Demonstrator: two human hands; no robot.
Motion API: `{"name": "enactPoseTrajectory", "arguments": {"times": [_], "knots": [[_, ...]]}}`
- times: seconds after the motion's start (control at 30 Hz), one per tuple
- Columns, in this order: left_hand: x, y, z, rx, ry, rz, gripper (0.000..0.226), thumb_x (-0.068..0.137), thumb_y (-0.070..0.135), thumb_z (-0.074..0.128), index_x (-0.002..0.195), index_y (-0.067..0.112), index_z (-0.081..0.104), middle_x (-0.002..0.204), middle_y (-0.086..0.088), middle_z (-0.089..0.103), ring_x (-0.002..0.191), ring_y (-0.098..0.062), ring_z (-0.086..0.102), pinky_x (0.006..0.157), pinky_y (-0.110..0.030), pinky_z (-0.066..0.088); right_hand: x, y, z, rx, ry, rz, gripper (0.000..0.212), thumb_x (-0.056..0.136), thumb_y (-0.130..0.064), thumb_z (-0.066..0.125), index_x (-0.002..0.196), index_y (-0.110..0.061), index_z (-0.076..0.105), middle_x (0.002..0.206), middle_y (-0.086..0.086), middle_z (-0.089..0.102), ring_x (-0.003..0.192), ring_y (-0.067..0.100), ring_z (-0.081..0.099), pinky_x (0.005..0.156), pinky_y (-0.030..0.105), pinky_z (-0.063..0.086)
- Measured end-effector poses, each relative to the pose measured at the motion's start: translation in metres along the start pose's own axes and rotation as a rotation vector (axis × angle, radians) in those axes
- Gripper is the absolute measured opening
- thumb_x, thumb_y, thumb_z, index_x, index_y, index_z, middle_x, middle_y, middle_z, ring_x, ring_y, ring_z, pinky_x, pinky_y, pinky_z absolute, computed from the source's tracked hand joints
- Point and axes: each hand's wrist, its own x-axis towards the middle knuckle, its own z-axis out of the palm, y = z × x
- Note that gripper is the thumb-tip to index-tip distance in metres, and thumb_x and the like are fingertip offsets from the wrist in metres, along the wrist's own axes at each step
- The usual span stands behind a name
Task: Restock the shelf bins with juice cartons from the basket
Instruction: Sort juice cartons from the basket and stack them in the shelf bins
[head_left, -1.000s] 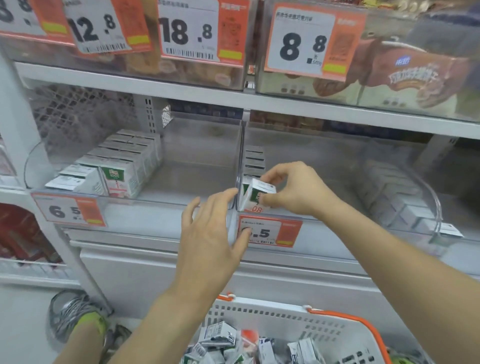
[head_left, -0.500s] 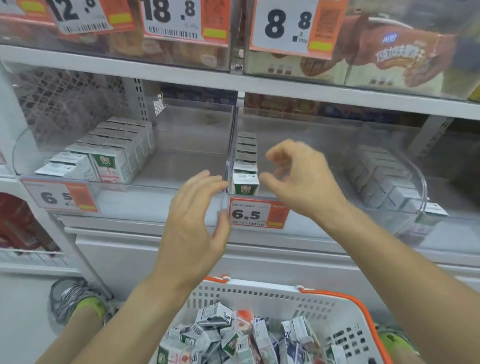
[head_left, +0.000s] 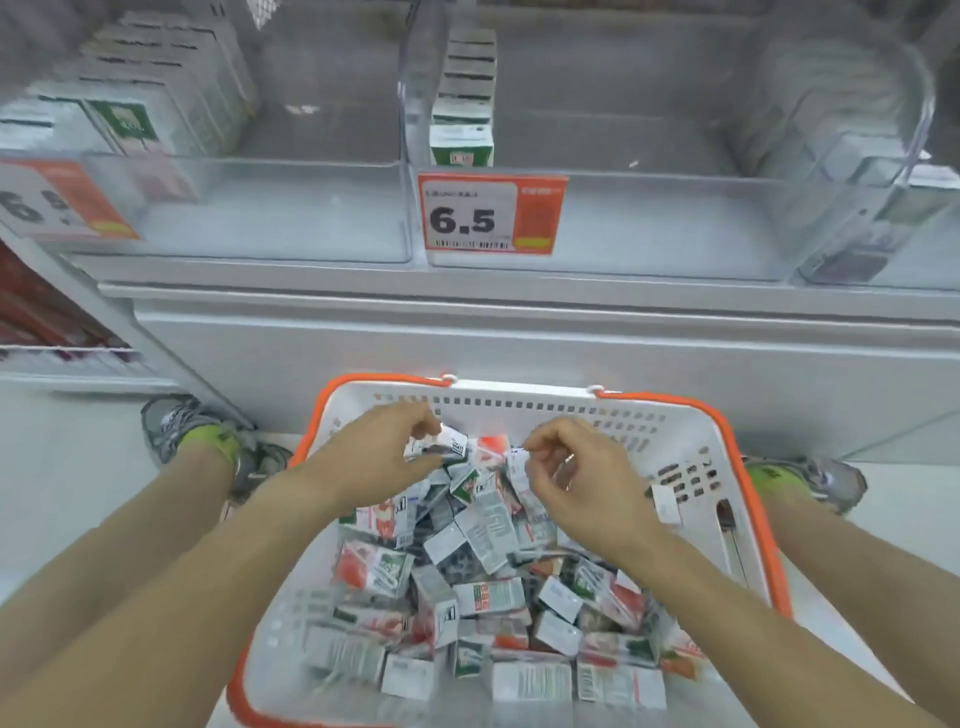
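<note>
A white basket with an orange rim (head_left: 519, 387) stands on the floor below me, holding several small juice cartons (head_left: 483, 592) in a loose heap. Both my hands are down in its far end. My left hand (head_left: 379, 457) grips a white carton (head_left: 449, 442) lying at the top of the heap. My right hand (head_left: 582, 483) has curled fingers and pinches the top of another carton (head_left: 517, 462). Above, a single row of cartons (head_left: 462, 140) stands along the left wall of the clear middle shelf bin (head_left: 649, 218).
The left bin holds rows of cartons (head_left: 156, 104); the right bin (head_left: 883, 156) shows pale boxes behind curved plastic. An orange 6.5 price tag (head_left: 491, 213) hangs on the middle bin's front. My shoes (head_left: 182, 426) (head_left: 810, 478) flank the basket.
My right hand let go of the carton it set at the front of the middle bin's row. Both hands dropped from the shelf into the basket and closed on cartons.
</note>
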Motion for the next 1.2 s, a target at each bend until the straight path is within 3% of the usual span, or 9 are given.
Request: {"name": "enactPoseTrajectory", "arguments": {"times": [0.2, 0.3, 0.43, 0.57, 0.7, 0.8, 0.9, 1.03, 1.2], "knots": [[-0.021, -0.052, 0.054, 0.295, -0.316, -0.146, 0.074, 0.085, 0.029, 0.071, 0.149, 0.026, 0.034, 0.152, 0.001, 0.036, 0.138, -0.022, 0.032, 0.113, -0.039, 0.031, -0.018, 0.046, 0.041, -0.156, -0.34, 0.09, 0.029, 0.09, -0.017, 0.063, 0.117, -0.024, 0.055, 0.1, -0.009, 0.047, 0.079, -0.004, 0.05, 0.071, 0.006, 0.036], [-0.017, -0.059, 0.065, 0.353, -0.301, -0.09, 0.075, 0.088, 0.013, 0.068, 0.15, 0.029, 0.031, 0.155, 0.004, 0.031, 0.14, -0.019, 0.029, 0.115, -0.039, 0.029, -0.01, 0.049, 0.056, -0.213, -0.426, 0.117, 0.055, 0.088, -0.021, 0.064, 0.139, -0.024, 0.044, 0.112, -0.002, 0.042, 0.087, 0.012, 0.053, 0.085, 0.03, 0.047], [-0.012, -0.062, 0.064, 0.295, -0.273, -0.069, 0.06, 0.083, 0.009, 0.072, 0.134, 0.032, 0.05, 0.136, 0.004, 0.041, 0.114, -0.017, 0.048, 0.101, -0.035, 0.041, 0.001, 0.044, 0.07, -0.342, -0.499, 0.094, 0.064, 0.086, -0.018, 0.06, 0.145, -0.032, 0.038, 0.128, 0.002, 0.039, 0.081, 0.015, 0.049, 0.07, 0.029, 0.044], [-0.011, -0.062, 0.053, 0.09, -0.231, -0.155, 0.05, 0.073, 0.018, 0.085, 0.111, 0.029, 0.055, 0.116, 0.008, 0.047, 0.091, -0.016, 0.057, 0.084, -0.036, 0.049, 0.007, 0.036, 0.084, -0.481, -0.437, 0.109, 0.048, 0.089, -0.044, 0.062, 0.13, -0.029, 0.044, 0.126, 0.002, 0.041, 0.077, 0.017, 0.049, 0.068, 0.031, 0.049], [-0.012, -0.045, 0.032, -0.09, -0.049, -0.284, 0.05, 0.068, 0.038, 0.089, 0.097, 0.02, 0.052, 0.081, 0.003, 0.061, 0.068, -0.013, 0.056, 0.057, -0.029, 0.042, 0.012, 0.032, 0.086, -0.468, -0.416, 0.083, 0.028, 0.093, -0.036, 0.061, 0.116, -0.024, 0.051, 0.12, 0.002, 0.048, 0.085, 0.023, 0.062, 0.069, 0.031, 0.046], [-0.014, -0.031, 0.022, -0.521, -0.021, -0.5, 0.046, 0.077, 0.037, 0.082, 0.103, 0.014, 0.052, 0.084, -0.004, 0.071, 0.067, -0.019, 0.067, 0.065, -0.035, 0.056, 0.013, 0.031, 0.073, -0.353, -0.377, 0.161, 0.024, 0.085, -0.032, 0.07, 0.105, -0.023, 0.058, 0.109, -0.002, 0.057, 0.087, 0.016, 0.062, 0.078, 0.031, 0.052], [-0.016, -0.022, 0.02, -0.999, -0.126, -0.651, 0.036, 0.087, 0.028, 0.074, 0.109, 0.001, 0.063, 0.098, -0.018, 0.075, 0.082, -0.026, 0.073, 0.076, -0.036, 0.061, 0.02, 0.028, 0.048, -0.107, -0.256, 0.379, 0.035, 0.08, -0.032, 0.078, 0.104, -0.021, 0.056, 0.094, -0.006, 0.06, 0.076, 0.013, 0.068, 0.069, 0.026, 0.054], [-0.021, -0.016, 0.023, -1.325, -0.095, -0.731, 0.038, 0.085, 0.017, 0.074, 0.117, -0.001, 0.064, 0.116, -0.018, 0.07, 0.101, -0.029, 0.07, 0.076, -0.032, 0.06, 0.023, 0.026, 0.019, 0.457, -0.165, 0.69, 0.044, 0.076, -0.006, 0.08, 0.114, -0.013, 0.059, 0.109, 0.022, 0.058, 0.083, 0.037, 0.073, 0.072, 0.046, 0.063], [-0.029, 0.005, 0.017, -1.609, -0.046, -0.678, 0.029, 0.084, 0.004, 0.067, 0.113, 0.0, 0.064, 0.102, -0.016, 0.075, 0.089, -0.026, 0.073, 0.082, -0.041, 0.061, 0.02, 0.012, 0.002, 0.799, -0.116, 0.637, 0.032, 0.081, 0.007, 0.073, 0.11, -0.005, 0.07, 0.111, 0.026, 0.069, 0.092, 0.031, 0.074, 0.084, 0.04, 0.061]]}}
